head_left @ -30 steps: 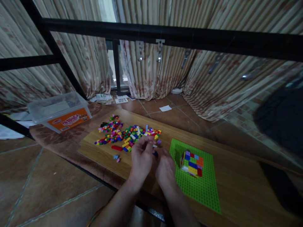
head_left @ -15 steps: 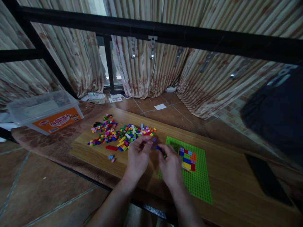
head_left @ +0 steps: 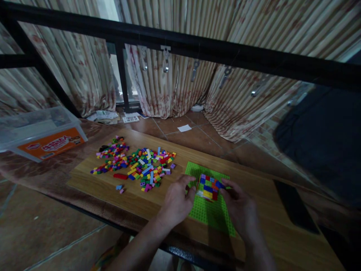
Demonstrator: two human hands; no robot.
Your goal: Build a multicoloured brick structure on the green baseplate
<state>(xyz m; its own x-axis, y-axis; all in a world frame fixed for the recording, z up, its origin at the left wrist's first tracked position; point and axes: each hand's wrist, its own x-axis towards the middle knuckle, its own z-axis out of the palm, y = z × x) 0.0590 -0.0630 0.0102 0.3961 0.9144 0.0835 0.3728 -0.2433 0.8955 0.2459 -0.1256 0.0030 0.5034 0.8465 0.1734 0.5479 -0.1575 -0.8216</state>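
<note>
A green studded baseplate (head_left: 207, 214) lies on the wooden board (head_left: 107, 184). On it stands a small block of many-coloured bricks (head_left: 208, 186). My left hand (head_left: 177, 201) rests at the plate's left edge, fingers curled, its fingertips touching the block's left side. My right hand (head_left: 239, 205) is at the block's right side, with its fingers pinched against the top right corner; a small brick may be under them, but I cannot make it out. A heap of loose coloured bricks (head_left: 135, 165) is spread to the left of the plate.
A clear plastic tub with an orange label (head_left: 42, 133) sits at the far left on a brown mat. A dark flat phone (head_left: 295, 205) lies on the board to the right. A black metal frame (head_left: 180, 41) crosses overhead; striped curtains hang behind.
Both hands moved right from the edge of the brick heap to the built block on the green plate. The view shifted right as well.
</note>
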